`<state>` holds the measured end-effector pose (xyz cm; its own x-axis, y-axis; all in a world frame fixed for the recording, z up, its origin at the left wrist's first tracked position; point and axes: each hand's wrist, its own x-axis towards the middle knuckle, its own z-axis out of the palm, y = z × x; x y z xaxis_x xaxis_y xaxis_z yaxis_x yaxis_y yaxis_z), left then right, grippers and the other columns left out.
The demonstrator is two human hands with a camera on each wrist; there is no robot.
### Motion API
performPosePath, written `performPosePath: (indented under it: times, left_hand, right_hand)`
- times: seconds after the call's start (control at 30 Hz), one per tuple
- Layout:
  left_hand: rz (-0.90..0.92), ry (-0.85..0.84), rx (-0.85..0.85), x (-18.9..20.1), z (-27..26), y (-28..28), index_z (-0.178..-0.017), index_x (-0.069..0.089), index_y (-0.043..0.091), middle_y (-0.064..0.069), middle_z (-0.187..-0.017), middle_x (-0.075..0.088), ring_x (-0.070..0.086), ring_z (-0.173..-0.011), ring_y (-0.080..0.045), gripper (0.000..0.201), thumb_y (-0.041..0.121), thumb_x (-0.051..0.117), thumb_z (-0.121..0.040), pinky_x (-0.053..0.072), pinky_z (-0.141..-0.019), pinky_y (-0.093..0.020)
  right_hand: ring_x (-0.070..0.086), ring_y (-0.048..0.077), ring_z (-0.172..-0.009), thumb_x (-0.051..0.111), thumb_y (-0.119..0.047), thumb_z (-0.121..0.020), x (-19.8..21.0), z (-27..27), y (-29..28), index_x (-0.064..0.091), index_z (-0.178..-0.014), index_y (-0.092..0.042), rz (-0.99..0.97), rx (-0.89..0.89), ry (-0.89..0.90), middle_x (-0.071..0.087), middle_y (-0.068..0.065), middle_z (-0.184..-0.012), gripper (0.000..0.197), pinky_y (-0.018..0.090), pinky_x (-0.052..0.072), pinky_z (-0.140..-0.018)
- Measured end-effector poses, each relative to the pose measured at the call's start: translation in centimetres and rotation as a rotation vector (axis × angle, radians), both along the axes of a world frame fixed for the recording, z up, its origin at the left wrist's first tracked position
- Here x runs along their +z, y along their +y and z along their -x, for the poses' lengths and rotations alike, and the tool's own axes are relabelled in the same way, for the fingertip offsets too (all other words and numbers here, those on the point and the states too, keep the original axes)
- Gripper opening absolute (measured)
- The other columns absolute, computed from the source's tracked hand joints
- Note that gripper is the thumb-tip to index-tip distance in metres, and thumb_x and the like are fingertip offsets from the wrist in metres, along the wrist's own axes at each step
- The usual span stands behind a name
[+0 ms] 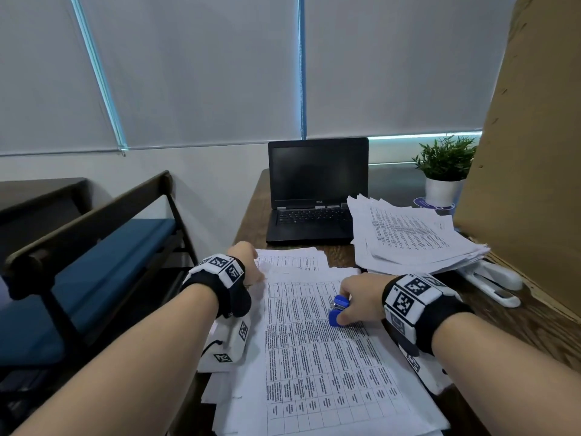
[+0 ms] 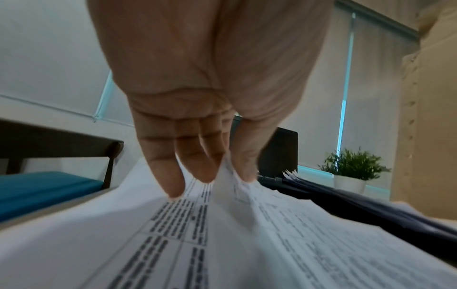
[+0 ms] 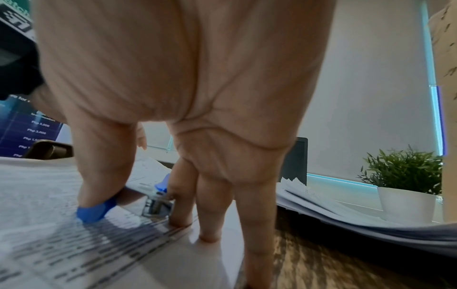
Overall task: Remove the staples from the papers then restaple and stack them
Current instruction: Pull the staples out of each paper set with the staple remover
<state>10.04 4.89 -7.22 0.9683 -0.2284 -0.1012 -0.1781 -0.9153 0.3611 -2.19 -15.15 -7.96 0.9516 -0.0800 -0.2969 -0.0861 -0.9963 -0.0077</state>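
Lying across a dark wood-grain surface (image 1: 534, 322) is a printed paper set (image 1: 317, 350), thin white sheets ruled into tables of small black text, its long axis running from the person toward the laptop (image 1: 316, 190), matte black with its lid open. A second, looser paper pile (image 1: 415, 237) with ragged edges is sitting at far right, beside a white stapler (image 1: 490, 281) of smooth plastic. A leafy green plant in a white pot (image 1: 445, 171) is standing behind that pile. The left hand (image 2: 212, 97) is pinching the set's far left corner between thumb and fingertips (image 2: 173, 187), the paper puckering upward there, so this grip is closed on the sheets. The right hand (image 1: 361, 297) is closing its grip around a small blue staple remover (image 1: 338, 309), glossy plastic with metal jaws, resting on the set's upper right area, its long axis running roughly along the page's length.
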Motion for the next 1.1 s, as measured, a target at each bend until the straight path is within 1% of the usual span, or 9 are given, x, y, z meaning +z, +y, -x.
performPosePath:
  times: [0.13, 0.3, 0.43, 0.53, 0.63, 0.73, 0.8, 0.97, 1.1]
  left_hand:
    - [0.233, 0.026, 0.100, -0.7, -0.7, 0.5, -0.095, 0.068, 0.006, -0.009, -0.081, 0.069, 0.071, -0.087, -0.030, 0.022, 0.014, 0.080, -0.077, 0.060, -0.079, -0.042]
    - [0.525, 0.130, 0.152, -1.6, -0.9, 1.3, -0.074, 0.065, 0.008, -0.013, -0.079, 0.068, 0.064, -0.072, -0.027, 0.014, 0.011, 0.077, -0.080, 0.059, -0.081, -0.048]
    - [0.633, 0.240, 0.154, -1.8, 0.0, 1.8, -0.086, 0.062, 0.009, -0.012, -0.080, 0.063, 0.059, -0.063, -0.024, 0.017, 0.008, 0.077, -0.080, 0.056, -0.069, -0.037]
    - [0.682, 0.257, 0.177, -1.8, 0.8, 1.7, -0.109, 0.055, 0.011, -0.011, -0.087, 0.059, 0.055, -0.062, -0.020, 0.044, 0.013, 0.083, -0.075, 0.048, -0.058, -0.029]
    - [0.671, 0.300, 0.074, -1.6, 2.1, 1.4, -0.105, 0.066, 0.006, -0.014, -0.101, 0.070, 0.070, -0.083, -0.025, 0.049, 0.024, 0.086, -0.064, 0.060, -0.074, -0.038]
    - [0.710, 0.336, -0.048, -1.5, 3.2, 0.9, -0.103, 0.071, 0.005, -0.011, -0.097, 0.075, 0.072, -0.090, -0.027, 0.029, 0.017, 0.078, -0.078, 0.056, -0.089, -0.047]
    - [0.772, 0.373, -0.070, -1.4, 3.6, 0.6, -0.107, 0.070, 0.003, -0.015, -0.103, 0.073, 0.069, -0.098, -0.034, 0.027, 0.010, 0.072, -0.080, 0.052, -0.094, -0.053]
    - [0.880, 0.426, -0.123, -0.1, 4.9, 0.7, -0.115, 0.065, 0.005, -0.017, -0.111, 0.071, 0.067, -0.105, -0.036, 0.026, -0.002, 0.050, -0.095, 0.049, -0.097, -0.056]
    - [1.037, 0.450, -0.134, 1.1, 5.9, 0.8, -0.118, 0.060, -0.001, -0.023, -0.114, 0.067, 0.066, -0.098, -0.035, 0.028, -0.007, 0.041, -0.098, 0.052, -0.089, -0.048]
  right_hand:
    - [0.061, 0.021, -0.107, 0.064, -0.050, -0.085, 0.1, -0.1, -0.1, 0.059, -0.120, -0.014, -0.002, -0.001, 0.006, 0.064, 0.005, -0.118, 0.050, 0.032, 0.048, -0.087]
    - [0.061, 0.020, -0.106, 0.064, -0.051, -0.086, 0.1, 0.1, 0.0, 0.058, -0.119, -0.016, -0.002, -0.008, 0.007, 0.063, 0.003, -0.116, 0.049, 0.030, 0.046, -0.084]
    - [0.060, 0.020, -0.106, 0.064, -0.051, -0.086, 0.1, 0.2, 0.1, 0.058, -0.119, -0.016, 0.004, -0.014, 0.009, 0.063, 0.003, -0.116, 0.049, 0.029, 0.045, -0.082]
    - [0.060, 0.020, -0.106, 0.064, -0.051, -0.086, 0.0, 0.2, 0.2, 0.058, -0.120, -0.016, 0.007, -0.015, 0.009, 0.064, 0.003, -0.117, 0.049, 0.030, 0.045, -0.084]
    - [0.060, 0.019, -0.107, 0.063, -0.051, -0.086, 0.0, 0.3, 0.2, 0.058, -0.121, -0.016, -0.002, -0.026, 0.007, 0.064, 0.003, -0.117, 0.049, 0.030, 0.046, -0.085]
    - [0.060, 0.020, -0.108, 0.064, -0.048, -0.087, -0.1, 0.4, 0.4, 0.057, -0.121, -0.015, -0.015, -0.035, -0.010, 0.064, 0.004, -0.119, 0.048, 0.029, 0.046, -0.085]
    - [0.059, 0.019, -0.106, 0.064, -0.045, -0.086, -0.1, 0.7, 0.4, 0.057, -0.123, -0.017, -0.042, -0.048, -0.037, 0.062, 0.002, -0.119, 0.047, 0.028, 0.044, -0.084]
    - [0.063, 0.018, -0.099, 0.071, -0.032, -0.081, -0.1, 1.0, 0.1, 0.059, -0.119, -0.026, -0.246, -0.093, -0.182, 0.067, -0.001, -0.114, 0.040, 0.030, 0.052, -0.087]
    - [0.063, 0.014, -0.081, 0.075, -0.037, -0.078, 1.7, 1.0, 1.5, 0.064, -0.101, -0.025, -0.395, -0.086, -0.409, 0.067, -0.004, -0.091, 0.028, 0.024, 0.050, -0.071]
